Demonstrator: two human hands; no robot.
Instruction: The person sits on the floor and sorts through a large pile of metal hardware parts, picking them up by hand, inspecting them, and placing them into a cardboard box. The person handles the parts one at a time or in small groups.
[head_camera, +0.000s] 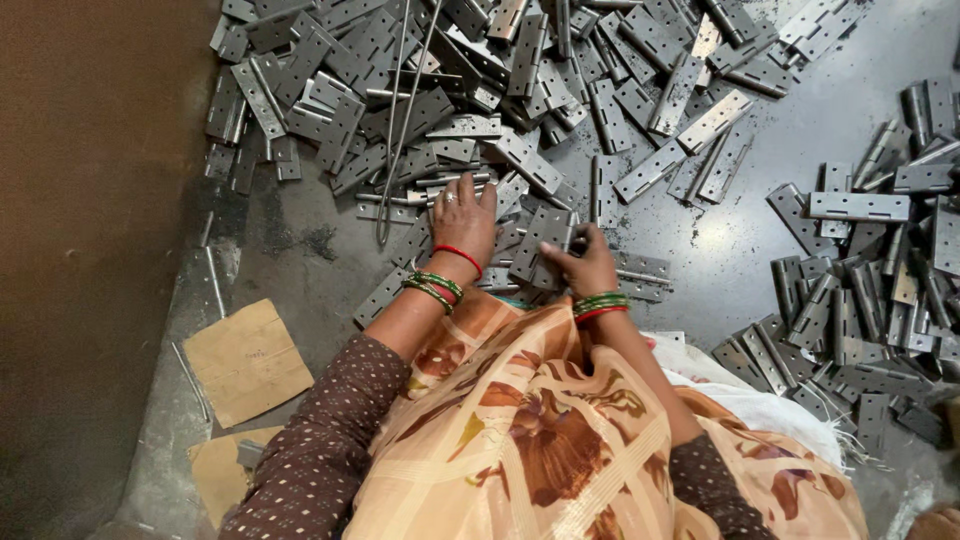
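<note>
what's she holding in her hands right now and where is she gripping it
The right hand grips a grey metal hinge leaf by its lower edge. The left hand lies flat on the hinge pile, gripping nothing visible.

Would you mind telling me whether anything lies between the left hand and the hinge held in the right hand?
Nothing visible blocks it. The left hand rests on the hinge pile, and the hinge gripped by the right hand stands just beside it, with only loose flat hinges lying beneath.

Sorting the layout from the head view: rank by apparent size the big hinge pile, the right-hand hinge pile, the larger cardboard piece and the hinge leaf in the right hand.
1. Big hinge pile
2. Right-hand hinge pile
3. Larger cardboard piece
4. Hinge leaf at the right hand
</note>
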